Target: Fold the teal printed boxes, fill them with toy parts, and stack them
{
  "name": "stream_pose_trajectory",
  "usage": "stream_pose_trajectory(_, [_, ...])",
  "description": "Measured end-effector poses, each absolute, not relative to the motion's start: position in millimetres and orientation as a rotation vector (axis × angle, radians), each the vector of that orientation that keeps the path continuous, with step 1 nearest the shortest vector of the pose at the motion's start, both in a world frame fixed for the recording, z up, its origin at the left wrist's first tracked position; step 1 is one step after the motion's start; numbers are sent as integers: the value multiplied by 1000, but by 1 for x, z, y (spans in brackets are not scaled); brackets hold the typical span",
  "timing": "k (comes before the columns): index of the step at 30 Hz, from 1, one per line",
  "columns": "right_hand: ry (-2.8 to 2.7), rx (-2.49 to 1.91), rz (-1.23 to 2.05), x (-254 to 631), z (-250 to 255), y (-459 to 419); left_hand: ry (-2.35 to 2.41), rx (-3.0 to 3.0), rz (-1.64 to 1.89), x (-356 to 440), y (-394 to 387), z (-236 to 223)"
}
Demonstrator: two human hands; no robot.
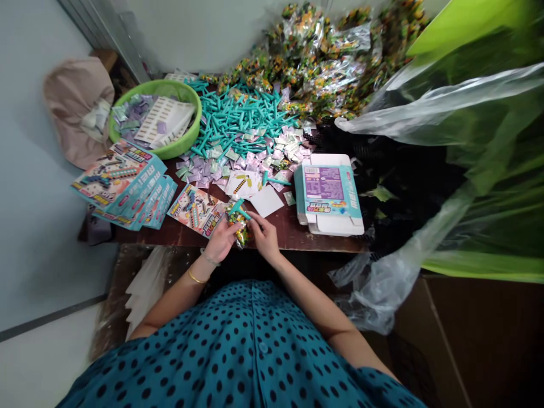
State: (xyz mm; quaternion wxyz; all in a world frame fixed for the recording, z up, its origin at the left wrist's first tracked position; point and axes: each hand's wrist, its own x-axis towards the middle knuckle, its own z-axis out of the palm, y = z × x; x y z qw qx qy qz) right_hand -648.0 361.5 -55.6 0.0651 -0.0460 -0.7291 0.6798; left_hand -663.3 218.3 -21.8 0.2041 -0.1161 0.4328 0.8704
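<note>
Clear packet of small yellow, green, orange and black pieces [241, 233] is held upright over the front edge of the dark red-brown table [291, 240], in front of the person's body. The left hand [221, 240] grips it from the side, thumb across its front. The right hand [264, 237] pinches the handle of a teal hammer-shaped piece [236, 207], whose head lies across the top of the packet.

Just beside the left hand, a printed leaflet [196, 209] lies flat on the table, its near corner partly behind the fingers. Beyond the hands are a white square card [267, 201] and a card with a pixelated sword picture [243, 185]; another teal hammer piece [277, 181] rests near them.

To the right, a blue and purple carton [328, 190] lies with its end flaps out. Farther back spread small purple and green sachets [204, 170], then a heap of teal pieces [244, 116]. Left of these stands a green basket [182, 146] holding sachets and printed sheets, with fanned printed boxes [123, 181] in front. Bagged coloured pieces [327, 62] are piled at the back, and clear plastic [382, 306] hangs at the right.
</note>
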Motion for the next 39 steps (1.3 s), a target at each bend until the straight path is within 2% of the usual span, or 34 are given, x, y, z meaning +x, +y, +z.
stream_pose_trajectory(4, [-2177,-153,1990,-647,-44,373,1164,-344,2416,-660,218,-20])
stream_pose_trajectory(9, [-2398,299,1789,-636,-34,372,1199,-462,2472,-663,222,-26])
stream_pose_trajectory(16, [-2873,-168,735,-694,-82,411,1196,-563,2387,-672,201,-27])
stream_pose_trajectory(20, [-3033,-54,530,-693,-94,418,1135,-470,2304,-667,194,-27])
stream_pose_trajectory(23, [-3007,-38,649,-689,-76,431,1113,-441,2276,-664,195,-29])
stream_pose_trajectory(28, [-2572,-120,1272,-701,-39,459,1068,-438,2224,-661,195,-31])
stream_pose_trajectory(31, [-2415,-214,1549,-715,-46,457,1056,-425,2229,-660,193,-31])
stream_pose_trajectory(35, [-2530,-384,1464,-735,-79,443,1059,-429,2256,-655,188,-32])
stream_pose_trajectory(39, [-2506,-257,1329,-742,-90,440,1088,-491,2273,-650,182,-38])
